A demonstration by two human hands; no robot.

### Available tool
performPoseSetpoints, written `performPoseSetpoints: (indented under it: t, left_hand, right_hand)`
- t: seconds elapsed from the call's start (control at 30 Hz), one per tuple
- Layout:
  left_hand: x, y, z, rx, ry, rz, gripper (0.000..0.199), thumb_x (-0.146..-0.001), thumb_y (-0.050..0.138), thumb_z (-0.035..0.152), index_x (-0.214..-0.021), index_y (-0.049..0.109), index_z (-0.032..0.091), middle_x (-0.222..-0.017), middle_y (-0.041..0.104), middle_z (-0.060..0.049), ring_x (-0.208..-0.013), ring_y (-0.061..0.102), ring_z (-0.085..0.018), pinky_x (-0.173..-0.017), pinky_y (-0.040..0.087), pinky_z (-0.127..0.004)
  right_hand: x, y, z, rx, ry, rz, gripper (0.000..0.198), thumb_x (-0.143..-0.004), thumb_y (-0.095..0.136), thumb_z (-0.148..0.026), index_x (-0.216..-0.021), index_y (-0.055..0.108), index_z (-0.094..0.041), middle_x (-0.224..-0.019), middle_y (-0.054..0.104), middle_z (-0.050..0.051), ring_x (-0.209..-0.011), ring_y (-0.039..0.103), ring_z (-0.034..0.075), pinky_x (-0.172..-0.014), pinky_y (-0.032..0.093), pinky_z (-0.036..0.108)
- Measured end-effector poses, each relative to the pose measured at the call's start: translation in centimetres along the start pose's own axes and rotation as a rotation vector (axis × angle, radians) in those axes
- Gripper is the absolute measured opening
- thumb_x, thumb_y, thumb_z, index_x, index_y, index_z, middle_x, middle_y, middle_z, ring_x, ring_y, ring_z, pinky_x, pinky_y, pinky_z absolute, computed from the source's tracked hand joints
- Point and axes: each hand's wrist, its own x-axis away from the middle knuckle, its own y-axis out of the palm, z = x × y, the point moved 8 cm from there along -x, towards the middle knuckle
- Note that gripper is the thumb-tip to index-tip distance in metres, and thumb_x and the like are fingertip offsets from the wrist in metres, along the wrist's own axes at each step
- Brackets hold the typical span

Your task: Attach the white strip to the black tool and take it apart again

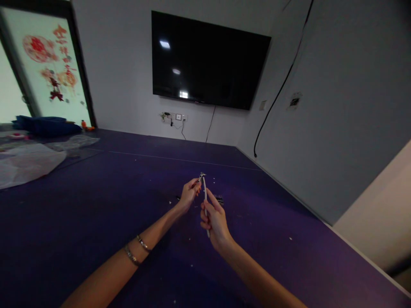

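My left hand (190,193), with two bracelets on the forearm, is closed around a small hand tool (201,176) that looks like pliers, with a metal head and a dark reddish grip. In my right hand (216,218) is a thin white cable-like strip (205,194), pinched between thumb and fingers. The strip stands nearly upright, and its upper end meets the tool's head. Whether the jaws close on it is too small to tell. Behind my right hand, a dark flat item (219,199) lies on the purple surface (128,214), partly hidden.
Several small white scraps (290,238) are scattered about the surface. Clear plastic sheeting (35,160) and a dark blue bundle (45,126) lie at the left. A black cable (278,92) hangs along the right wall, and a television (208,62) is mounted ahead.
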Motion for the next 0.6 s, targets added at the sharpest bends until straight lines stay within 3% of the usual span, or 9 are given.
performPoseSetpoints:
  t: [0.1, 0.23, 0.33, 0.43, 0.6]
  left_hand:
    - [-0.1, 0.2, -0.1, 0.023, -0.018, -0.043, 0.036, -0.076, 0.054, 0.042, -0.098, 0.061, 0.015, -0.057, 0.046, 0.004, -0.047, 0.041, -0.006, -0.045, 0.032, -0.018]
    - [0.2, 0.6, -0.6, 0.084, -0.111, -0.083, 0.041, -0.077, 0.050, 0.048, -0.104, 0.056, 0.017, -0.053, 0.040, 0.007, -0.040, 0.034, -0.004, -0.039, 0.025, -0.016]
    - [0.8, 1.2, -0.4, 0.186, -0.165, -0.125, 0.037, -0.077, 0.051, 0.049, -0.096, 0.055, 0.017, -0.051, 0.033, 0.009, -0.037, 0.027, -0.003, -0.036, 0.019, -0.016]
    - [1.4, 1.7, -0.3, 0.244, -0.213, -0.143, 0.034, -0.075, 0.055, 0.049, -0.080, 0.052, 0.016, -0.049, 0.028, 0.010, -0.035, 0.021, -0.002, -0.035, 0.014, -0.015]
    - [2.1, 2.7, -0.3, 0.278, -0.278, -0.198, 0.037, -0.075, 0.053, 0.054, -0.071, 0.047, 0.017, -0.048, 0.027, 0.010, -0.034, 0.019, -0.001, -0.034, 0.011, -0.014]
  right_hand:
    - [-1.3, -0.2, -2.2, -0.004, -0.103, 0.000, 0.045, -0.071, 0.060, -0.030, -0.115, 0.050, -0.026, -0.062, 0.047, -0.007, -0.037, 0.028, 0.002, -0.034, 0.013, 0.016]
    - [-4.5, -1.8, -5.0, -0.003, -0.151, -0.017, 0.027, -0.077, 0.050, -0.045, -0.085, 0.054, -0.020, -0.048, 0.038, -0.008, -0.034, 0.024, 0.004, -0.033, 0.014, 0.017]
    - [-6.4, -3.8, -6.2, 0.121, -0.204, -0.006, 0.038, -0.077, 0.047, -0.053, -0.065, 0.050, -0.018, -0.041, 0.029, -0.009, -0.032, 0.022, 0.004, -0.033, 0.014, 0.018]
    - [-7.3, -5.5, -6.6, 0.354, -0.252, 0.025, 0.046, -0.073, 0.050, -0.059, -0.057, 0.050, -0.017, -0.038, 0.029, -0.008, -0.032, 0.023, 0.004, -0.034, 0.015, 0.019]
    - [-7.4, -5.9, -7.7, 0.680, -0.353, 0.048, 0.052, -0.068, 0.053, -0.064, -0.051, 0.053, -0.015, -0.038, 0.035, -0.005, -0.035, 0.029, 0.006, -0.037, 0.020, 0.021]
